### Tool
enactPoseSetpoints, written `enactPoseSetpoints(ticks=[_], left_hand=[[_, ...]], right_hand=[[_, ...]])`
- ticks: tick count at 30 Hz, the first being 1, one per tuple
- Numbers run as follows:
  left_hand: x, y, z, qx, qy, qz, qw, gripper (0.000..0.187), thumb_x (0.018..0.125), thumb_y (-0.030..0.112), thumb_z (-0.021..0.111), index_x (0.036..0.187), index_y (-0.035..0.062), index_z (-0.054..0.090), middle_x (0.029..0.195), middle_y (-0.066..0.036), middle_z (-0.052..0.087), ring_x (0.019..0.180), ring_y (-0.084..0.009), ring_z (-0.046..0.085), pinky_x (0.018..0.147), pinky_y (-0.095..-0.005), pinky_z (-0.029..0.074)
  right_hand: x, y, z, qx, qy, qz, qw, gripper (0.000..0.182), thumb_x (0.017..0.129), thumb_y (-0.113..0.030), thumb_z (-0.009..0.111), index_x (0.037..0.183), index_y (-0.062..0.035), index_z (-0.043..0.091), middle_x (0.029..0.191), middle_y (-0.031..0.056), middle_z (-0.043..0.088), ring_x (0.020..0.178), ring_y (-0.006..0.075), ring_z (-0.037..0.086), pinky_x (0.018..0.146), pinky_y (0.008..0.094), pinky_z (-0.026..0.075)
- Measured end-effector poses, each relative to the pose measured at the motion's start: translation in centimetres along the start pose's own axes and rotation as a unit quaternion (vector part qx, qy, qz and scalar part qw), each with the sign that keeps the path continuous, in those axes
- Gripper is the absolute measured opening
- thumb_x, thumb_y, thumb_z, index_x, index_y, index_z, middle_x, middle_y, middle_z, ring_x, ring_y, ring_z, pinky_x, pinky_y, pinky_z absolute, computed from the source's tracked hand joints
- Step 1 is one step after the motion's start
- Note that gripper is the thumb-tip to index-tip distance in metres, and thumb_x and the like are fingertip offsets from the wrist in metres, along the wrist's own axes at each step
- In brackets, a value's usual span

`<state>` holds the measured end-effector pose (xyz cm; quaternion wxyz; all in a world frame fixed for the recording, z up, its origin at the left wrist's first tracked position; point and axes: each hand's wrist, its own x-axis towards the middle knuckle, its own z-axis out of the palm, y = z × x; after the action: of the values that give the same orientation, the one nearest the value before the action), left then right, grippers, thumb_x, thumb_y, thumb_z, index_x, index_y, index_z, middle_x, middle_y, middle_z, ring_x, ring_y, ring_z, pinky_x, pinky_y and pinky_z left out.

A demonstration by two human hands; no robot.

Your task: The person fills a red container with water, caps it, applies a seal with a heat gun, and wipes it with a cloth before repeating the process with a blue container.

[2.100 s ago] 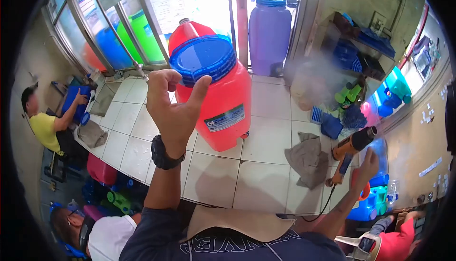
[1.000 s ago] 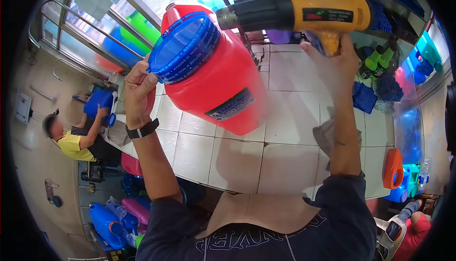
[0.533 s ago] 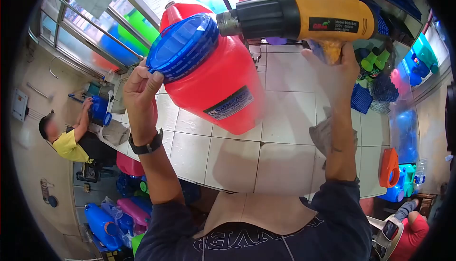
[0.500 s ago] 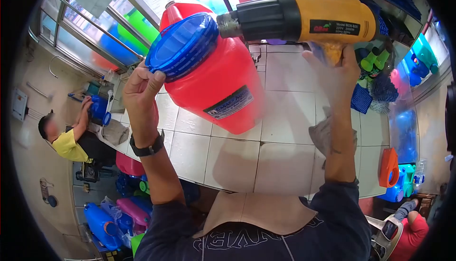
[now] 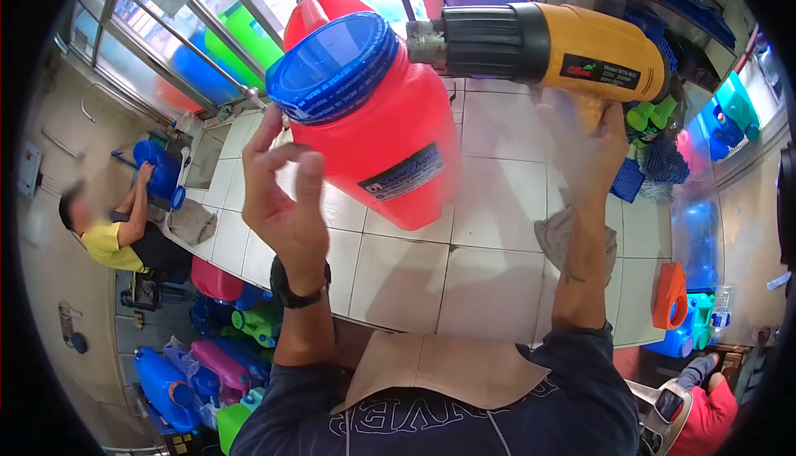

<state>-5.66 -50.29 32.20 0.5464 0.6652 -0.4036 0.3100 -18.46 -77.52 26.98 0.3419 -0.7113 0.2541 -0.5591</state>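
Beside the lid (image 5: 336, 66), left hand (image 5: 286, 199) raised — fingers loosely curled.

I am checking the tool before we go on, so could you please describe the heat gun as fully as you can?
The heat gun has a yellow plastic-looking body with a label, a ribbed black front and a grey metal nozzle. The right hand grips its handle from below, holding it level. Its nozzle points at the blue cap of the red container, very close.

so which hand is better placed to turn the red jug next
Left. The left hand is open and free, right beside the red jug below its blue cap. The right hand is busy holding the heat gun.
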Motion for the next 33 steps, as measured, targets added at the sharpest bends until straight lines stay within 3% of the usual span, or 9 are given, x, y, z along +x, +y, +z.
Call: enactPoseSetpoints(ticks=[3,4,6,7,11,19,24,28,33], left_hand=[[2.4,-3.4,-1.1,-0.111,0.082,-0.108,0.984,0.041,0.100,0.038,0.048,0.105,-0.0005,0.062,0.129,-0.022,0.059,0.123,-0.0292,0.053,0.107,-0.0448,0.035],[3.7,-4.3,-0.7,-0.119,0.082,-0.135,0.980,0.063,0.101,0.053,0.034,0.125,-0.0022,0.053,0.132,-0.022,0.055,0.128,-0.0295,0.048,0.112,-0.0449,0.027],[6.1,-5.0,0.8,-0.221,0.045,-0.189,0.956,0.083,0.098,0.066,0.022,0.142,-0.0025,0.037,0.140,-0.023,0.048,0.136,-0.0305,0.041,0.117,-0.0434,0.018],[6.6,-4.2,0.8,-0.276,-0.042,-0.243,0.929,0.103,0.089,0.079,0.015,0.150,-0.0032,0.023,0.146,-0.024,0.040,0.139,-0.0325,0.036,0.117,-0.0419,0.019],[4.5,-3.8,1.5,-0.187,-0.062,-0.199,0.960,0.115,0.081,0.087,0.013,0.151,-0.0033,0.018,0.147,-0.023,0.040,0.139,-0.0316,0.036,0.115,-0.0418,0.024],[0.9,-0.3,0.6,-0.129,-0.004,-0.118,0.985,0.116,0.080,0.087,0.004,0.152,-0.0022,0.015,0.146,-0.019,0.043,0.139,-0.0297,0.036,0.117,-0.0435,0.015],[2.3,-2.1,0.2,-0.108,0.050,-0.116,0.986,0.106,0.086,0.082,0.007,0.148,-0.0025,0.026,0.133,-0.022,0.055,0.134,-0.0283,0.042,0.113,-0.0432,0.022],[4.3,-4.6,1.2,-0.304,-0.052,-0.216,0.926,0.108,0.082,0.084,0.004,0.153,0.0029,0.018,0.142,-0.016,0.048,0.137,-0.0297,0.038,0.116,-0.0427,0.021],[1.1,-2.8,1.3,-0.136,-0.020,-0.108,0.985,0.115,0.077,0.088,0.001,0.153,0.0029,0.018,0.147,-0.016,0.042,0.139,-0.0283,0.036,0.117,-0.0448,0.017]], right_hand=[[-0.6,-0.2,0.1,0.041,-0.004,0.001,0.999,0.052,0.070,-0.013,0.087,0.113,0.0001,0.060,0.100,0.0038,0.068,0.088,0.0107,0.061,0.081,0.0247,0.048],[-0.8,-0.7,0.0,0.067,-0.007,0.040,0.997,0.052,0.070,-0.012,0.086,0.113,-0.0001,0.060,0.100,0.0037,0.067,0.088,0.0109,0.061,0.081,0.0247,0.048],[-1.5,-1.5,0.0,0.107,-0.013,0.096,0.990,0.051,0.070,-0.010,0.086,0.113,-0.0002,0.059,0.101,0.0035,0.067,0.088,0.0113,0.062,0.081,0.0247,0.048],[-1.8,-1.8,-0.1,0.119,-0.016,0.114,0.986,0.050,0.070,-0.009,0.085,0.113,-0.0003,0.059,0.101,0.0034,0.067,0.088,0.0114,0.062,0.081,0.0247,0.048],[-2.7,-2.3,-0.2,0.059,-0.008,0.122,0.991,0.049,0.070,-0.005,0.085,0.111,-0.0011,0.059,0.102,0.0027,0.066,0.088,0.0104,0.061,0.079,0.0234,0.048],[-3.9,-2.9,-0.5,0.110,0.011,0.179,0.978,0.051,0.066,-0.004,0.087,0.109,-0.0018,0.059,0.098,0.0021,0.066,0.084,0.0104,0.061,0.079,0.0225,0.048],[-4.9,-3.2,-0.7,0.069,0.041,0.123,0.989,0.050,0.066,-0.005,0.088,0.107,-0.0024,0.060,0.099,0.0019,0.065,0.087,0.0108,0.060,0.081,0.0243,0.048],[-5.8,-3.6,-0.6,0.073,0.046,0.093,0.992,0.049,0.066,-0.007,0.088,0.106,-0.0030,0.060,0.100,0.0020,0.064,0.090,0.0109,0.059,0.083,0.0254,0.047],[-6.7,-4.2,-0.6,0.070,0.054,0.101,0.991,0.050,0.066,-0.007,0.088,0.106,-0.0028,0.059,0.100,0.0027,0.063,0.089,0.0116,0.059,0.084,0.0260,0.047]])
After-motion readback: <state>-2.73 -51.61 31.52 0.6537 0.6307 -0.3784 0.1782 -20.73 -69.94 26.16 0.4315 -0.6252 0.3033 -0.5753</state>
